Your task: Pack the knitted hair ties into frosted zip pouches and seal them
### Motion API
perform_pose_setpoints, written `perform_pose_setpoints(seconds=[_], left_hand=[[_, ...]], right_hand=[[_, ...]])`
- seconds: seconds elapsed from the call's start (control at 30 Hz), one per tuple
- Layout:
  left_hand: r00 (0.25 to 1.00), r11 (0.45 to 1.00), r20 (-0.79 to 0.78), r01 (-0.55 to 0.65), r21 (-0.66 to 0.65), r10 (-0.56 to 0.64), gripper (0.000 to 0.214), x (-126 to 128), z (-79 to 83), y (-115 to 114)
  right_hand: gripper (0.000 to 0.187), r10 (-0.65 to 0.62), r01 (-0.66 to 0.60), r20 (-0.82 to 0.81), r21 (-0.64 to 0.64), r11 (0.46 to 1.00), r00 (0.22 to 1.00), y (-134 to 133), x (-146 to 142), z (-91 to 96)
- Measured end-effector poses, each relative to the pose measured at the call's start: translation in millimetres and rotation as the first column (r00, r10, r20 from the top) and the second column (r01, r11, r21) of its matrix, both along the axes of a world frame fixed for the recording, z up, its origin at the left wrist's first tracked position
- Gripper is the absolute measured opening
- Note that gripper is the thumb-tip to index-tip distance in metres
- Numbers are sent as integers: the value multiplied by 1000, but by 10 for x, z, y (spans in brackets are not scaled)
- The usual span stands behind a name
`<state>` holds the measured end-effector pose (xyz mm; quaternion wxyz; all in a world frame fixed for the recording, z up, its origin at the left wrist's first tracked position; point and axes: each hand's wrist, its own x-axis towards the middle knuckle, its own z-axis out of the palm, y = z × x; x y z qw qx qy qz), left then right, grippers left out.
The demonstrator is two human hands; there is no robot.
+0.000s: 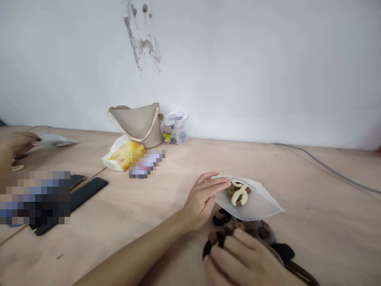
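My left hand (202, 202) comes in from the lower left and grips the edge of a translucent zip bag (253, 202). Inside the bag lie several ring-shaped cream and brown hair ties (238, 192). Just below the bag sits a heap of brown and black fuzzy hair ties (253, 232). My right hand (241, 262) lies over the near side of that heap, cut off by the bottom of the view. Its fingers cover part of the heap, so I cannot tell whether they grip anything.
A co-worker's hand (18, 143) at far left holds a similar bag (55, 140). On the wooden table (312, 226) stand a beige handbag (135, 125), a white-and-yellow bag (123, 154), and a clear bag of bottles (175, 128). Black flat objects (74, 204) lie left; a grey cable (327, 169) runs right.
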<state>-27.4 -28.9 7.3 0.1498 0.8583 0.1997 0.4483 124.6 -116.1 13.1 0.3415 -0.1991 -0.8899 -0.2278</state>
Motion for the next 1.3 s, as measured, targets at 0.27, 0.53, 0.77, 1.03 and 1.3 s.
perform_pose_setpoints(seconds=[0.27,0.53,0.77,1.03,1.3], left_hand=[[1000,999,-3,1,-51,-1,41,2,29,-8],[999,996,-38,23,-92,-26,44,21,114,-28],[999,992,-38,-13,-127,8,37,32,142,-10],[999,997,-31,-12,-76,10,38,40,119,3],[998,997,-4,-64,33,64,44,69,-40,-21]], right_hand=[[29,-292,290,-7,-80,954,956,98,218,-39],[10,-428,431,50,-104,897,903,110,-270,-268],[22,-152,152,50,10,988,987,31,-218,-107],[29,-307,303,-42,-95,948,951,150,410,60],[22,-340,321,-90,-180,930,936,-327,1155,-380]])
